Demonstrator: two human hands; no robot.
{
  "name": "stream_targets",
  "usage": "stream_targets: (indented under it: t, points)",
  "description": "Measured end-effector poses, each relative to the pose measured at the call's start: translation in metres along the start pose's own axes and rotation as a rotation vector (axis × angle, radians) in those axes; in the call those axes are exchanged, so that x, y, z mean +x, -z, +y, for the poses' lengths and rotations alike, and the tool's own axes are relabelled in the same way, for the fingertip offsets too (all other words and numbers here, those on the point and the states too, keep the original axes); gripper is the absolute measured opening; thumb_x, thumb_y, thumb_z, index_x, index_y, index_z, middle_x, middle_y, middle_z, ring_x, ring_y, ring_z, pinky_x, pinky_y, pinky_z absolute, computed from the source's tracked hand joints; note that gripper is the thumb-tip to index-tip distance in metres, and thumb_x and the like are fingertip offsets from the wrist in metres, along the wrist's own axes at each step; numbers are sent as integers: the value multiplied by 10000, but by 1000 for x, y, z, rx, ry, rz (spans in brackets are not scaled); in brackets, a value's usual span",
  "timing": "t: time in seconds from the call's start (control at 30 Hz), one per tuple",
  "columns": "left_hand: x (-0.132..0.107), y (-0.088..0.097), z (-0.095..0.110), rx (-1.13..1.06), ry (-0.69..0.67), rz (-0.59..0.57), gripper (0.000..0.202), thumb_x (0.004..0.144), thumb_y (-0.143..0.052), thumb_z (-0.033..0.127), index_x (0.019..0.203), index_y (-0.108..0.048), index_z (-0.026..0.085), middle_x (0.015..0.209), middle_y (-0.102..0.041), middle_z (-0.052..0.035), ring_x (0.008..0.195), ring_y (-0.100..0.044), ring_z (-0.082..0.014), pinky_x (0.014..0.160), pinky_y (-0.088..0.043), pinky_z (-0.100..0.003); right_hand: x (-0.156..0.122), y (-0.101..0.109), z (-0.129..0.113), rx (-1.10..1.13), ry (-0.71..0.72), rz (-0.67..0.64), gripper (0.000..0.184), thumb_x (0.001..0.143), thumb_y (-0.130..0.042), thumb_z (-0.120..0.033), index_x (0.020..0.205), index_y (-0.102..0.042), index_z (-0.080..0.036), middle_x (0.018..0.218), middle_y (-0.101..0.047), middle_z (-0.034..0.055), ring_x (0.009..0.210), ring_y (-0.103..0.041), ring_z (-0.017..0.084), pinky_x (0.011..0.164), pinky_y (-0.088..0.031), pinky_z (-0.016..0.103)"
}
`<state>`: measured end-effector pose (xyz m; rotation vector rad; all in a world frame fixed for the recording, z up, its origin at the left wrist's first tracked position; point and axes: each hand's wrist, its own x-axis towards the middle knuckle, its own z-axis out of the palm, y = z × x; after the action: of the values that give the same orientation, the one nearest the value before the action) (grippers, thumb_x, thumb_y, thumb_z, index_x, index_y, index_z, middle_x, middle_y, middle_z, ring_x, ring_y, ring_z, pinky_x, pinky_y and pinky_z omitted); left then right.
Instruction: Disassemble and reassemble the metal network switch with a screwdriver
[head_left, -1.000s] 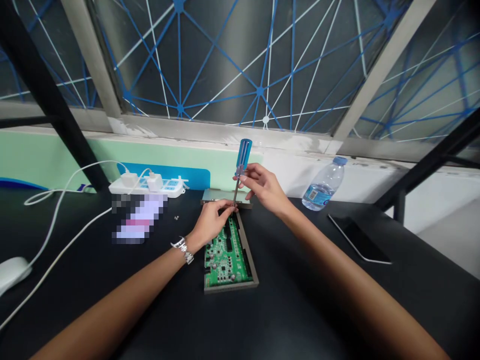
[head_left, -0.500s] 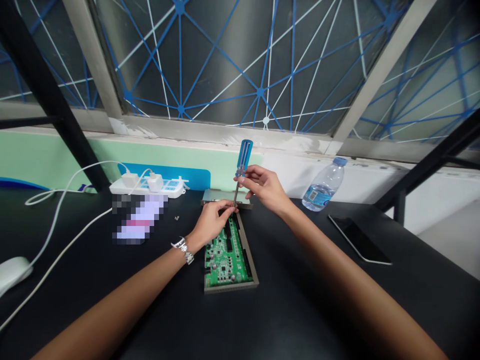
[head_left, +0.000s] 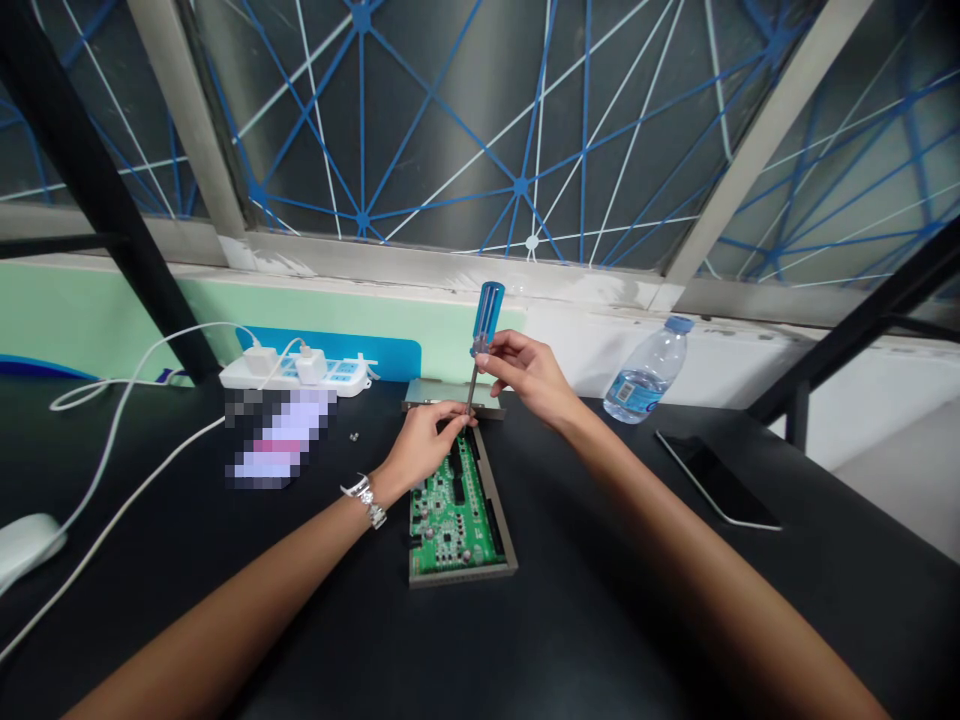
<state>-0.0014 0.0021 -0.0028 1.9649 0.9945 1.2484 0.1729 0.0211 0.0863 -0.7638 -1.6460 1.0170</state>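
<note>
Your right hand (head_left: 529, 377) is nearly closed, thumb and fingertips pinching the screwdriver (head_left: 488, 312) at the base of its handle. Your left hand (head_left: 426, 440) is closed to a pinch around the lower shaft; the tip is hidden by those fingers, so you cannot tell what it meets. The handle is translucent blue plastic, fluted lengthwise, the shaft slim bare metal, standing nearly upright with a slight lean.

Below is the green circuit board (head_left: 450, 535), dotted with small dark and silver parts, its white print too small to read. It lies in a dull metal casing (head_left: 465, 577) with a raised rim, directly in front of you on the matte black surface (head_left: 600, 610). Your left hand covers its upper left part. Just behind is a flat metal piece (head_left: 450, 393).

Left of your hands lie small metal bits (head_left: 354, 436), then a pixelated item (head_left: 281, 440), unreadable. Beyond it, a white power strip (head_left: 337, 379) carries 2 white plugs. On your right, the clear ridged bottle (head_left: 656, 350) wears a blue label with a barcode, its lettering illegible; nearer lies a dark-screened slab (head_left: 720, 480).
</note>
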Motion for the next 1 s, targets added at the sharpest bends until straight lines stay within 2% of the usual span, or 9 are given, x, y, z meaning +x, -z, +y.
stream_targets:
  t: [0.2, 0.37, 0.47, 0.57, 0.7, 0.87, 1.0]
  points:
    - [0, 1, 4, -9, -9, -16, 217, 930, -522, 249, 969, -724, 178, 967, -766, -54, 961, -699, -215, 907, -504, -325, 0, 0, -3, 39, -55, -49, 321, 715, -780, -386, 933, -643, -193, 885, -627, 37, 806, -585, 163, 491, -516, 232]
    - [0, 2, 6, -4, -3, -19, 220, 929, -522, 258, 954, -727, 184, 969, -771, -48, 966, -702, -220, 916, -507, -338, 2, 1, 0, 79, -58, -47, 327, 684, -810, -363, 878, -596, -212, 827, -570, -6, 749, -568, 141, 477, -509, 228]
    - [0, 2, 6, 3, -1, -12, 222, 925, -528, 253, 979, -731, 183, 979, -771, -49, 975, -702, -219, 921, -510, -336, 2, -1, 1, 68, -22, -2, 355, 669, -825, -362, 835, -551, -209, 782, -519, -23, 704, -540, 131, 440, -487, 222]
    - [-1, 2, 7, 25, -10, 2, 228, 924, -532, 245, 1014, -734, 187, 1003, -769, -46, 982, -701, -215, 919, -510, -326, 1, -6, -2, -34, 40, 63, 360, 685, -812, -385, 781, -515, -206, 721, -509, -26, 657, -509, 129, 422, -451, 227]
    - [-2, 1, 6, 61, -22, 18, 236, 928, -532, 248, 1038, -735, 199, 1041, -763, -42, 1004, -694, -217, 916, -509, -326, -2, -13, -7, -182, 88, 163, 355, 708, -796, -388, 739, -493, -207, 675, -540, -18, 649, -516, 136, 493, -441, 258]
    - [-2, 0, 4, 100, -19, 40, 227, 924, -551, 260, 1031, -743, 203, 1052, -761, -46, 994, -693, -224, 899, -515, -338, -4, -20, -9, -213, 98, 259, 369, 688, -805, -370, 692, -472, -213, 639, -525, -34, 605, -491, 122, 603, -439, 300]
    - [-2, 0, 5, 102, -25, 37, 230, 927, -547, 265, 1027, -745, 205, 1044, -763, -47, 978, -699, -228, 894, -518, -340, -4, -24, -8, -205, 74, 319, 374, 671, -810, -363, 678, -465, -219, 629, -519, -39, 558, -460, 111, 582, -412, 296]
